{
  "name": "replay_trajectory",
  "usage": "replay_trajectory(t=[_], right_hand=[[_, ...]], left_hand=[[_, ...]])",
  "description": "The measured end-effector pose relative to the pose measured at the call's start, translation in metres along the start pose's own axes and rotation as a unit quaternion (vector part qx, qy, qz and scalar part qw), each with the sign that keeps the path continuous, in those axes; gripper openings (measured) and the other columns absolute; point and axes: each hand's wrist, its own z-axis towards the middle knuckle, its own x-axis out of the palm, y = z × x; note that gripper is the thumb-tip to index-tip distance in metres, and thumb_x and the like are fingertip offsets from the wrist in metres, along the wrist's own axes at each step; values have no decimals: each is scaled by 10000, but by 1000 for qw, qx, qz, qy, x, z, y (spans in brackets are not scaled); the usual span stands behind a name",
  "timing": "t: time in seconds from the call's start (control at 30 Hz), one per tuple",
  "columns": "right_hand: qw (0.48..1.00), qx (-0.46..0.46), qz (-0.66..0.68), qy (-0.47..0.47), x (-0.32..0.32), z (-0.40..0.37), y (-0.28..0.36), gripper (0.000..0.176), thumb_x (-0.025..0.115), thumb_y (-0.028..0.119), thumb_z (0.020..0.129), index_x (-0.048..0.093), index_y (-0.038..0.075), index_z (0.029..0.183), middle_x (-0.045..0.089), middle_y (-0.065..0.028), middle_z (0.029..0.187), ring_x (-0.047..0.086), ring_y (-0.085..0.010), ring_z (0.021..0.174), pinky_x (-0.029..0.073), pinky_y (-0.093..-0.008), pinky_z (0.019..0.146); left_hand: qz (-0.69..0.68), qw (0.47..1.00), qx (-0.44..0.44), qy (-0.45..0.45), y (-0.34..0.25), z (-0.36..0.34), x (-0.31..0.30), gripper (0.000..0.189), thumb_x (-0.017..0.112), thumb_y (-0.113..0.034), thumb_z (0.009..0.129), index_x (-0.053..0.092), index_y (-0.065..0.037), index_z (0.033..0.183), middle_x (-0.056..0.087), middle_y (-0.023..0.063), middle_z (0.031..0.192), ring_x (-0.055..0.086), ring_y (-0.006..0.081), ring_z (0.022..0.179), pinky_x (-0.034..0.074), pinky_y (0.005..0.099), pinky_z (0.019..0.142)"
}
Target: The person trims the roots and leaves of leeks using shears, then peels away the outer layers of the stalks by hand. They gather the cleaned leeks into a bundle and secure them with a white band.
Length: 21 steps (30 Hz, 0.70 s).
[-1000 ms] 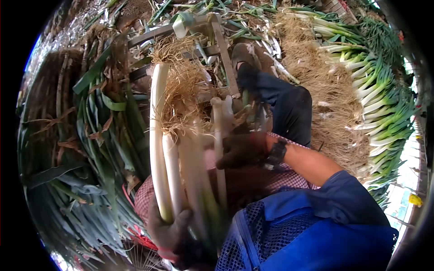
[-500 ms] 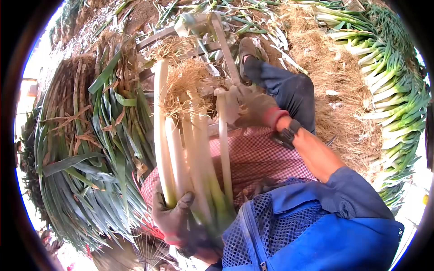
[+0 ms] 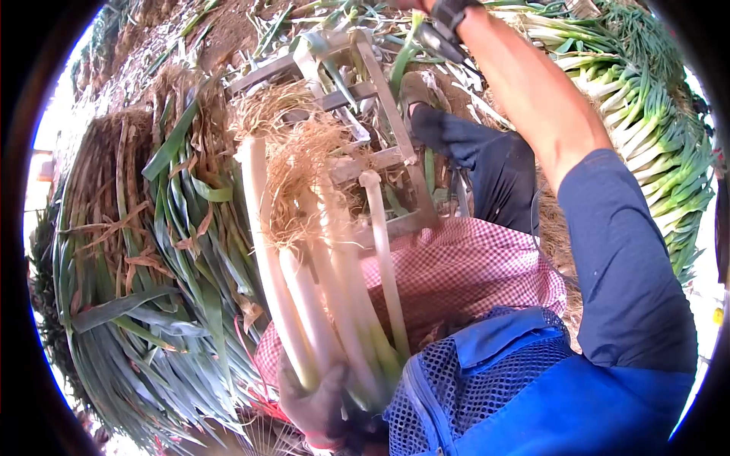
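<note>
My left hand, in a dark glove, is closed round the green lower ends of several leeks. Their white shanks slant up across my lap, most ending in a tangle of dry brown roots. One thinner stalk on the right side of the bunch has a bare, rootless end. At the top edge my right hand is mostly cut off by the frame, its fingers out of sight. Just below it a green leek leaf stands out against the ground.
A wooden frame stands beyond the bunch, beside my shoe. On the left lies a large heap of leeks with withered leaves. A long row of pale-stemmed leeks curves along the right. Leaf scraps litter the soil; a checked cloth covers my lap.
My right hand has swung up and away from the end of the thin stalk to the top edge. The bunch in my left hand has tilted and shifted slightly down.
</note>
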Motion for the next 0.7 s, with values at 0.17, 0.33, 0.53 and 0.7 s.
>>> replay_trajectory(t=[0.17, 0.33, 0.53, 0.7], right_hand=[[887, -179, -107, 412, 32, -130, 71, 632, 827, 423, 906, 689, 28, 1379, 757, -218, 1221, 760, -327, 1067, 598, -444, 971], [922, -236, 78, 297, 193, -178, 57, 392, 730, 350, 1008, 747, 66, 1278, 786, -153, 1164, 741, -363, 1065, 591, -418, 969], [901, -174, -389, 83, 161, 67, -70, 286, 661, 275, 987, 821, 54, 1071, 812, -196, 981, 803, -341, 919, 609, -470, 750], [937, -129, -178, 272, 88, -87, -61, 439, 793, 295, 857, 758, 53, 1222, 797, -201, 961, 778, -368, 905, 603, -487, 793]], left_hand=[[8, 1000, -4, 14, 1, 1, -8, 824, 962, -286, 809, 586, 79, 1446, 744, 129, 1233, 710, 224, 1091, 559, 365, 984], [35, 999, -23, 0, 1, 3, -8, 854, 977, -302, 789, 585, 82, 1443, 748, 128, 1223, 712, 220, 1072, 565, 366, 971], [81, 996, -43, -7, 1, 0, -18, 836, 987, -309, 773, 611, 83, 1409, 757, 124, 1188, 711, 217, 1050, 566, 369, 963], [38, 999, -11, -22, -3, 7, -5, 798, 983, -304, 775, 633, 72, 1386, 755, 127, 1181, 707, 215, 1046, 561, 367, 968]])
